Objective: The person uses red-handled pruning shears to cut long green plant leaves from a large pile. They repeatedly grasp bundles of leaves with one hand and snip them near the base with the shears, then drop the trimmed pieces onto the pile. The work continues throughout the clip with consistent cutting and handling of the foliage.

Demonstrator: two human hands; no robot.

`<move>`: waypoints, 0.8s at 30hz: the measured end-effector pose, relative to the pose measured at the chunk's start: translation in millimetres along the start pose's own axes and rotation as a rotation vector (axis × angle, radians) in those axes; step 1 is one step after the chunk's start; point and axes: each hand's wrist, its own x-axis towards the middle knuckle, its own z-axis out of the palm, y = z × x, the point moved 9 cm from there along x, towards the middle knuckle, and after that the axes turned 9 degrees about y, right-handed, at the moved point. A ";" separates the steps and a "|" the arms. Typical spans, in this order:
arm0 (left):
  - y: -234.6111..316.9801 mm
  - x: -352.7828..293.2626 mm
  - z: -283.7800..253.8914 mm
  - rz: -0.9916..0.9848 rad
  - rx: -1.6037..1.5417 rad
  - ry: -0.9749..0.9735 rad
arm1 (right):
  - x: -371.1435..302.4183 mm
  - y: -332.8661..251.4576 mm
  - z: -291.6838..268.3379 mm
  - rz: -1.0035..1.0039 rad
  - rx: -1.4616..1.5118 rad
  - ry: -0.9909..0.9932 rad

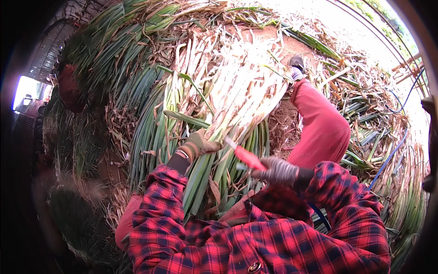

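My left hand (199, 144), in a worn greenish-brown glove, is closed around a stalk in a bunch of green onions (197, 180). The green leaves hang toward my lap, while the pale stems (242, 93) fan out away from me. In my gloved right hand (279, 171) is a knife (249, 158) with a red handle. Its short blade points up and left, close to the stalks by my left thumb; whether it touches them I cannot tell. A pale bit beside the right fingers is too blurred to name.
Heaps of green onions (112, 48) lie at the far left, with dry leaves (360, 68) strewn across the right. My bent leg in red trousers (319, 121) rests right of the pile. A blue hose (390, 157) runs along the right side. Bare soil (283, 125) shows beside the leg.
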 end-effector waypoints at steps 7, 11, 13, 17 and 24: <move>-20.2 0.1 0.4 0.026 -0.110 0.050 | 34.1 -12.1 -32.6 0.398 0.307 0.110; -10.2 -8.6 -3.8 0.023 -0.213 0.049 | 15.8 -16.5 -24.9 0.387 0.154 0.003; -6.6 -7.0 -3.6 0.019 -0.207 0.037 | 16.5 0.6 -9.0 0.238 0.058 -0.058; -51.3 18.8 28.0 -0.058 -0.571 0.010 | 64.2 12.9 -43.2 0.330 0.298 0.182; -49.1 18.1 25.8 -0.055 -0.558 0.023 | 158.4 27.5 -118.8 0.267 0.050 0.370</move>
